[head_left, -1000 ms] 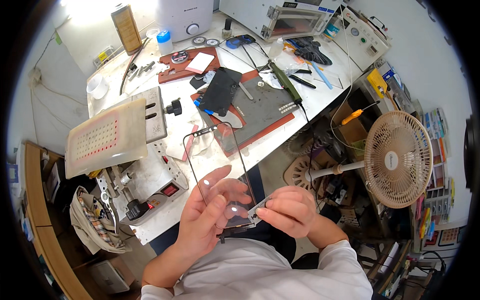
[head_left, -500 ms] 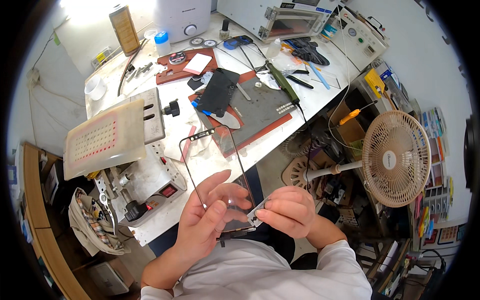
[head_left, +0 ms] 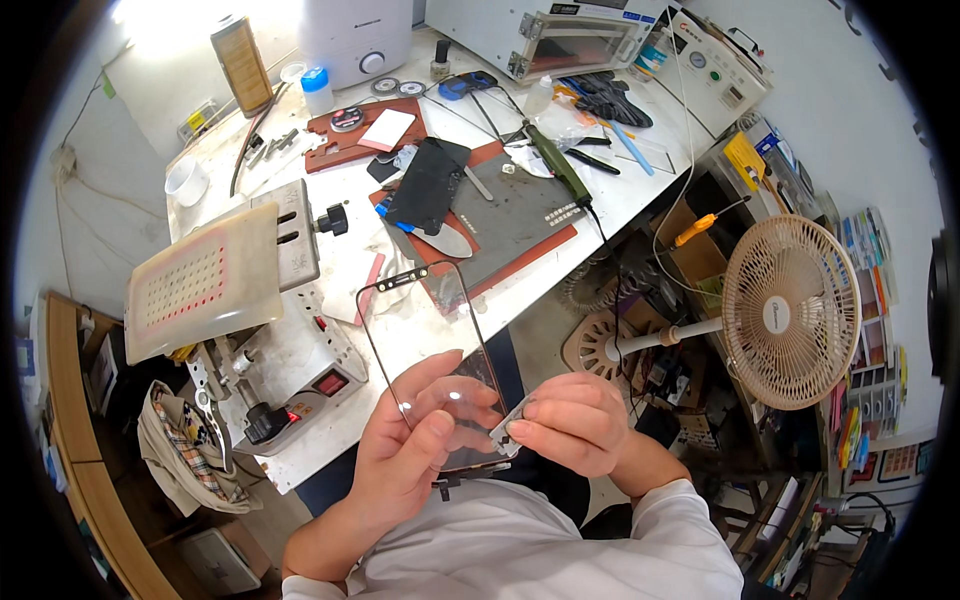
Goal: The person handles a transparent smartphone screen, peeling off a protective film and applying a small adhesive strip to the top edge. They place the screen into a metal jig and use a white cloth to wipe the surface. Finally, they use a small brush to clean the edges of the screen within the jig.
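Right fingers (head_left: 568, 412) hide part of the thin metal piece (head_left: 506, 433) from me; top edge crops windowed white cabinet (head_left: 482, 32).

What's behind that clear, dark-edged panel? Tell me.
Behind the clear panel: part of the left hand, white tabletop, some of the brown-edged mat; what that hand covers is hidden.

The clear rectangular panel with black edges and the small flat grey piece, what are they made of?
The clear rectangular panel looks like glossy glass, maybe plastic: bright spots gleam on it. The small flat grey piece could be dull metal or plastic; it looks pale and silvery.
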Motion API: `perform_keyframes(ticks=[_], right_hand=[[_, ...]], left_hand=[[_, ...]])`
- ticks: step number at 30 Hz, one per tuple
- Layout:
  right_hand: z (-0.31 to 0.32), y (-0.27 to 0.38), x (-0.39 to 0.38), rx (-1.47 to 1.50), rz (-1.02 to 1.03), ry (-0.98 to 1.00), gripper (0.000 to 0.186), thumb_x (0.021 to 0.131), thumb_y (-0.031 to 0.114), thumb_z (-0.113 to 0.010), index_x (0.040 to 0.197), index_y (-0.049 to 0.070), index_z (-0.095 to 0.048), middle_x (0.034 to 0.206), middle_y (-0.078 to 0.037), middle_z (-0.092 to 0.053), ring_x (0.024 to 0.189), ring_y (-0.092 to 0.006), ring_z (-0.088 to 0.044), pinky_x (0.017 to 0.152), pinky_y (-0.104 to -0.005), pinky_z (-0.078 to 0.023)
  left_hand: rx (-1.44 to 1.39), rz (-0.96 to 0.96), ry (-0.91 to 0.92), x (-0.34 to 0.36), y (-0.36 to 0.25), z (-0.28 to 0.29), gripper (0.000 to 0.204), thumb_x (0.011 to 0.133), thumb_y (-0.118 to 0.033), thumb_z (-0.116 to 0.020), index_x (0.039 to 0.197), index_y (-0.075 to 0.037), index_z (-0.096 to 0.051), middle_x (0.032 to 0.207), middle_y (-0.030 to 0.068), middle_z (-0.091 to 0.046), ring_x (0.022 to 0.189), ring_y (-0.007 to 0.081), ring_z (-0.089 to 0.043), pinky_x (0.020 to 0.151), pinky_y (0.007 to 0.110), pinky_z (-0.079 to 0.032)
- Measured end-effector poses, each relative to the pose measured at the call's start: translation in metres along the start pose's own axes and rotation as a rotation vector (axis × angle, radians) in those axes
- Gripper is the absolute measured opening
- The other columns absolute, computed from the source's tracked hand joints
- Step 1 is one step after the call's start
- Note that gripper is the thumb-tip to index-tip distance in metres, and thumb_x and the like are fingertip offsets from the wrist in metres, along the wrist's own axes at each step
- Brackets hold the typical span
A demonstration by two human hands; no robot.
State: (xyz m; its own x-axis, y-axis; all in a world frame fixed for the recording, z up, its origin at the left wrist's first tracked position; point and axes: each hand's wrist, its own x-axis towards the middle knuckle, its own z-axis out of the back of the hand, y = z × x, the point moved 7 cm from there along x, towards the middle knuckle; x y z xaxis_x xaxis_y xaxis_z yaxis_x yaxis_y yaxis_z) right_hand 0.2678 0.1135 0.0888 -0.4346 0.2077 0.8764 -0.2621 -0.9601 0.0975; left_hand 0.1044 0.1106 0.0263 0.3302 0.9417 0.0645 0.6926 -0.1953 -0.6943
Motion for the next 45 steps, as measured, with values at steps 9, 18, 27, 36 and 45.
perform_keyframes(ticks=[9,18,27,36,45], right_hand=[[0.003,0.000,-0.004,0.013,-0.009,-0.009,0.034,0.074,0.003,-0.077,0.107,-0.002,-0.073,0.102,-0.010,-0.068,0.081,-0.0235,-0.068,0.065,-0.0315,-0.060],[0.005,0.000,-0.006,-0.003,0.005,-0.016,0.033,0.075,0.003,-0.077,0.108,-0.002,-0.073,0.103,-0.010,-0.068,0.084,-0.0242,-0.068,0.067,-0.0323,-0.061],[0.004,-0.001,-0.006,-0.017,-0.004,-0.024,0.034,0.075,0.003,-0.078,0.109,-0.002,-0.074,0.103,-0.010,-0.068,0.084,-0.0240,-0.068,0.065,-0.0322,-0.061],[0.003,-0.003,-0.005,-0.019,-0.009,-0.034,0.035,0.073,0.003,-0.077,0.108,-0.003,-0.074,0.103,-0.010,-0.068,0.083,-0.0241,-0.068,0.064,-0.0318,-0.061],[0.003,-0.004,-0.003,-0.026,-0.011,-0.034,0.038,0.072,0.004,-0.078,0.109,-0.003,-0.074,0.103,-0.010,-0.067,0.083,-0.0236,-0.068,0.063,-0.0310,-0.060]], left_hand=[[0.007,-0.013,-0.001,-0.001,0.002,-0.004,0.052,0.109,-0.014,-0.050,0.158,-0.006,-0.034,0.135,0.0216,-0.060,0.120,0.0280,-0.063,0.095,0.044,-0.058],[0.067,-0.032,0.008,0.000,-0.003,-0.008,0.052,0.109,-0.011,-0.048,0.159,-0.004,-0.033,0.136,0.0203,-0.060,0.119,0.0268,-0.064,0.096,0.043,-0.058],[0.071,-0.016,0.009,-0.001,-0.003,-0.008,0.052,0.109,-0.010,-0.049,0.159,-0.003,-0.034,0.136,0.0196,-0.060,0.120,0.0264,-0.064,0.096,0.043,-0.058],[0.104,0.009,0.014,-0.003,-0.002,-0.011,0.052,0.110,-0.013,-0.049,0.159,-0.003,-0.033,0.136,0.0184,-0.061,0.120,0.0222,-0.061,0.098,0.042,-0.058],[0.093,0.031,0.032,-0.005,-0.001,-0.012,0.053,0.110,-0.010,-0.049,0.159,-0.003,-0.032,0.136,0.0176,-0.060,0.119,0.0228,-0.061,0.098,0.042,-0.058]])
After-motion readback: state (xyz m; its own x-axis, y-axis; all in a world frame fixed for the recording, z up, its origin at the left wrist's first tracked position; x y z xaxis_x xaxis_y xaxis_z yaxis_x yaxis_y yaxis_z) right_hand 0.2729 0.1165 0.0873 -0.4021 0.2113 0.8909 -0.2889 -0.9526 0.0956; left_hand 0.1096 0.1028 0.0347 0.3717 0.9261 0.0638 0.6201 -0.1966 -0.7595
